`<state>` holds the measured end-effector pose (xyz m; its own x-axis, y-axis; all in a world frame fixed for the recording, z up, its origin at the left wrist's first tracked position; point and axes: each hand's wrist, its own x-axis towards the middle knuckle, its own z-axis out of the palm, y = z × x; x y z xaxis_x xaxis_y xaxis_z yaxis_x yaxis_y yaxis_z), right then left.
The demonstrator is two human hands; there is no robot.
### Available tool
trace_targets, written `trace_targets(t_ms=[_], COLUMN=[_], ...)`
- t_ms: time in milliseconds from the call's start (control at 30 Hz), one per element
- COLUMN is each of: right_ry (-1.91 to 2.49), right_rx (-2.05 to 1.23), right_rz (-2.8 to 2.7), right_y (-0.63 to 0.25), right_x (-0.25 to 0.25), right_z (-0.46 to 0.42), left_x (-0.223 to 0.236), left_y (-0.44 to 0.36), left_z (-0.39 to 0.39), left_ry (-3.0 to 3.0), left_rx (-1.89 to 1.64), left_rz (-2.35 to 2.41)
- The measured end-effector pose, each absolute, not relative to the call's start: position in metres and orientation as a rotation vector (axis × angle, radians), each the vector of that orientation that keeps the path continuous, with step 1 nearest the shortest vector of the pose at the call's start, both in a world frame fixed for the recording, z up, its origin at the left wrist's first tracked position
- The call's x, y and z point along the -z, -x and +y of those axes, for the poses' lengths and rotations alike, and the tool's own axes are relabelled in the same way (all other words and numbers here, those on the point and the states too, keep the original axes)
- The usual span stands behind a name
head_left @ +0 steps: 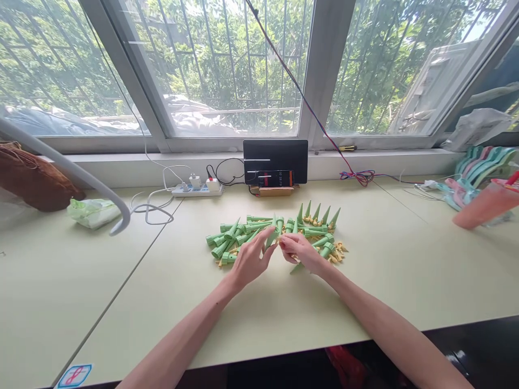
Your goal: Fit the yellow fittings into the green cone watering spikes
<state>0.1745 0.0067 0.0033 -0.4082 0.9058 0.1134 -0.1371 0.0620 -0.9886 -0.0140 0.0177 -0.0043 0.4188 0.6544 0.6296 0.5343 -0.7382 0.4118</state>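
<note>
Apparently, a close piece of two-handed work is in hand: the left hand (252, 259) pinches a green cone (270, 238) between thumb and fingers, while the right hand (300, 251) has its fingertips pressed together, seemingly on a small yellow piece (279, 240) that they mostly hide. The 2 hands nearly meet, just above the near edge of the pile of green cones (219, 251) on the surface (227, 324). From here, I judge that the next move calls for a steady left hold and a fine, small adjustment by the right fingertips, with the 2 pieces lined up.

The held cone's narrow tip seems to point upward and away from the person, its long axis leaning slightly to the right; its wide end is partly covered, so I cannot tell exactly how it faces. Behind the right hand, 5 cones in a row (325, 215) also point their tips up and away, with yellow parts at their bases. Loose yellow pieces (338, 253) lie beside the pile, to the right.
</note>
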Motion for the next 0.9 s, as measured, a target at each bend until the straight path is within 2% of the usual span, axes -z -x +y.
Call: trace_targets(t_ms=[200,467,900], right_ry=[0.910,1.062,1.062], right_rx=[-1.358,-0.719,-0.552], right_rz=[-1.418,-1.793,-1.848], right_y=[-0.173,-0.172,-0.171], right_x=[0.004,0.008,0.009], right_z=[0.010,0.007,0.006], left_x=[-0.002,-0.005,-0.010], left_y=[0.012,0.010,0.007], left_z=[0.018,0.017,0.014], left_ry=[-2.250,-2.189,-1.998], left_rx=[-1.309,-1.350,-1.281], left_rz=[1.169,1.248,1.275])
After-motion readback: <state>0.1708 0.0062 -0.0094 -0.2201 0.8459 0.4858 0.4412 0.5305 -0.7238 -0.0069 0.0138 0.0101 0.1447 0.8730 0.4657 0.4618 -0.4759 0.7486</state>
